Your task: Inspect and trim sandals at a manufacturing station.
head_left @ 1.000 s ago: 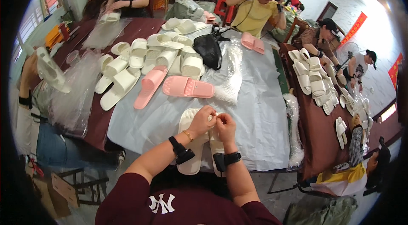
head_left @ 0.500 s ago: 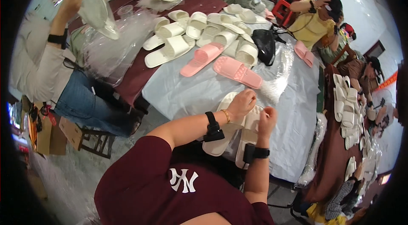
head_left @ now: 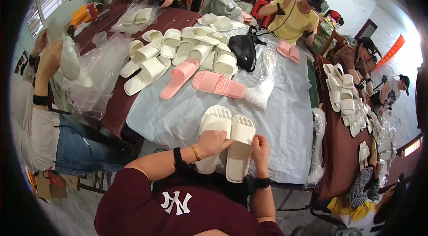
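Note:
A pair of white slippers lies side by side, soles up, at the near edge of the table. My left hand (head_left: 213, 142) grips the heel part of the left white slipper (head_left: 214, 122). My right hand (head_left: 260, 148) holds the right white slipper (head_left: 241, 137) by its side edge. Both wrists carry black bands. The slippers' near ends hang over the edge of the grey table cover (head_left: 285, 115).
Two pink slippers (head_left: 203, 81) and a pile of white slippers (head_left: 178, 51) lie farther back, beside a black bag (head_left: 244, 51) and a bundle of clear plastic bags (head_left: 264, 85). A person at my left holds up a bagged slipper (head_left: 67, 60). Other people work around both tables.
The view has swung and the pair of slippers now lies flatter, side by side. My hands have shifted from pinching at the middle to gripping the near ends of the slippers.

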Demonstrator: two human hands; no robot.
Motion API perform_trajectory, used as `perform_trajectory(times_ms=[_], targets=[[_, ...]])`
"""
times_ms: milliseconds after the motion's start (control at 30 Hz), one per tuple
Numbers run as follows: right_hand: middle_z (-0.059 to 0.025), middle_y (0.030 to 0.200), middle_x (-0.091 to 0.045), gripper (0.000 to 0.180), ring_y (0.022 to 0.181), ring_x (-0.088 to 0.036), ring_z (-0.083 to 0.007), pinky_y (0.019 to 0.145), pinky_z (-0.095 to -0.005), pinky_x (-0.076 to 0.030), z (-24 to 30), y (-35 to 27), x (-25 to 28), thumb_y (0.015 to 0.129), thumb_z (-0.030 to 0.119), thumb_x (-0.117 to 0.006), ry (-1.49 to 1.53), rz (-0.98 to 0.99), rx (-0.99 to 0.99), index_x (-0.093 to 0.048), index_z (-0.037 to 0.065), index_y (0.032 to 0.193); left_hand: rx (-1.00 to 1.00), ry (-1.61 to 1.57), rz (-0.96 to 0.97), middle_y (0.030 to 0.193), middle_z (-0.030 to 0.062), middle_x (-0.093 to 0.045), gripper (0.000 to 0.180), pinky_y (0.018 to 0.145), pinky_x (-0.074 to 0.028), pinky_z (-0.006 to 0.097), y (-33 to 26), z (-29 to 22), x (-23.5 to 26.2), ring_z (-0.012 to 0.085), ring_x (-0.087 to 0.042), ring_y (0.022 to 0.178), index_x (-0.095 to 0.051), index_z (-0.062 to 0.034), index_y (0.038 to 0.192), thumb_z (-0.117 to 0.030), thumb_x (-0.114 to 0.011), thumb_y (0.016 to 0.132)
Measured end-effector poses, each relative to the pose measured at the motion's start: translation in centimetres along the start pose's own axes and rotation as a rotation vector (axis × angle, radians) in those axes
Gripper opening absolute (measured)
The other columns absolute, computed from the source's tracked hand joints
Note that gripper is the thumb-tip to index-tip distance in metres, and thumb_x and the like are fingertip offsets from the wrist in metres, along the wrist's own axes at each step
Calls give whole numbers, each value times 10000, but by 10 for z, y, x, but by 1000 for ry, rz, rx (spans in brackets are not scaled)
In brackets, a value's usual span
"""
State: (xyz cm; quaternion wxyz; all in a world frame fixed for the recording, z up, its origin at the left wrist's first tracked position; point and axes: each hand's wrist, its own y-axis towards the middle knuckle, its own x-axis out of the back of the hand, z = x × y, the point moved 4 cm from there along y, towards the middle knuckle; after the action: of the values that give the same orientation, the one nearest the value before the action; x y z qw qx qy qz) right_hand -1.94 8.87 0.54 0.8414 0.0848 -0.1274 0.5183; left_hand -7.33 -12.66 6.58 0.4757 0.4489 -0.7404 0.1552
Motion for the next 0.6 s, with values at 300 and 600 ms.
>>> perform_trajectory(times_ms=[300,600], targets=[[-28,775,-627,240,601,-561,-93,510,-228,-433,9,-20,-5,939,233,-531,160,105,-217,-618,11,913,21,21,49,585,163,-606,509,460,-479,415,-25,4,8,315,-612,504,-619,7,809,-501,-592,826],[-17,716,-629,283,601,-563,-82,512,-216,-424,-3,-26,-16,939,266,-530,242,231,-325,-645,26,843,76,0,-169,679,153,-637,170,558,-498,432,-9,34,-14,323,-633,621,-618,-56,790,-219,-573,773]])
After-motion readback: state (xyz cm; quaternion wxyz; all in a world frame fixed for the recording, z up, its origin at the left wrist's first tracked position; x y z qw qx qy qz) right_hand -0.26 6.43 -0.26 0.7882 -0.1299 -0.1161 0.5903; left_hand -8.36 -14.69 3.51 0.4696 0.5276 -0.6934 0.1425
